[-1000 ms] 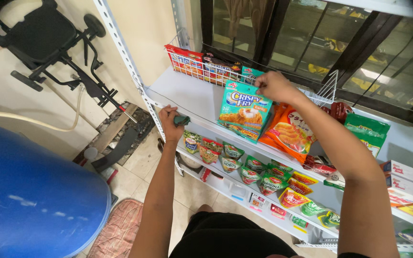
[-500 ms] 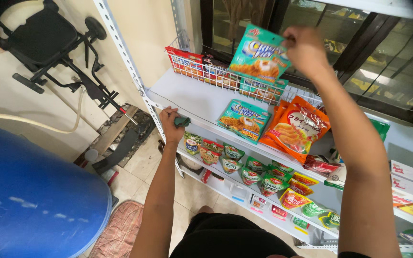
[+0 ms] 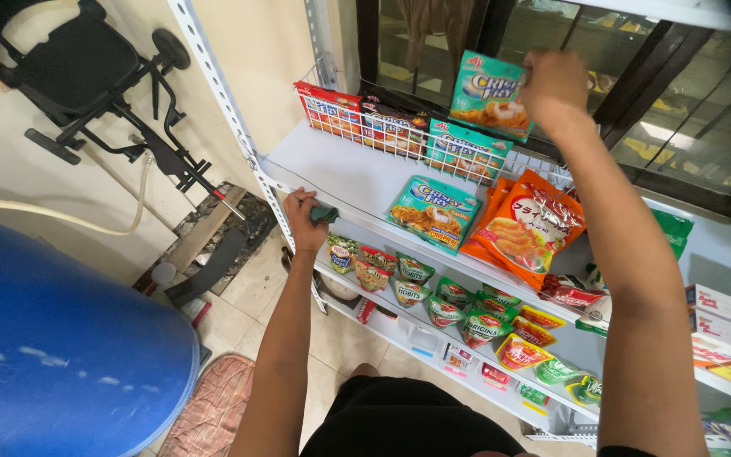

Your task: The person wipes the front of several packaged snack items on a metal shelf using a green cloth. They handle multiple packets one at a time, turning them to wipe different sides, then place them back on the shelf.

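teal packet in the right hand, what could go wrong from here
The right hand pinches the teal packet only by its top corner above the wire rack, so it might slip and knock over the packets standing there. The orange packets overhang the shelf edge and could slide off if bumped.

In our right hand [image 3: 556, 85] we pinch a teal packet [image 3: 491, 95] of thin, glossy plastic film that catches the light. Just below it runs a wire rack [image 3: 399, 140] of white-coated metal. Our left hand [image 3: 302, 222] grips a small dark green cloth [image 3: 324, 214], soft and matt, against the shelf [image 3: 344, 173], which is smooth, white-painted metal with a dull sheen. The orange packets [image 3: 530, 224] beneath our right forearm look shiny and crinkled.
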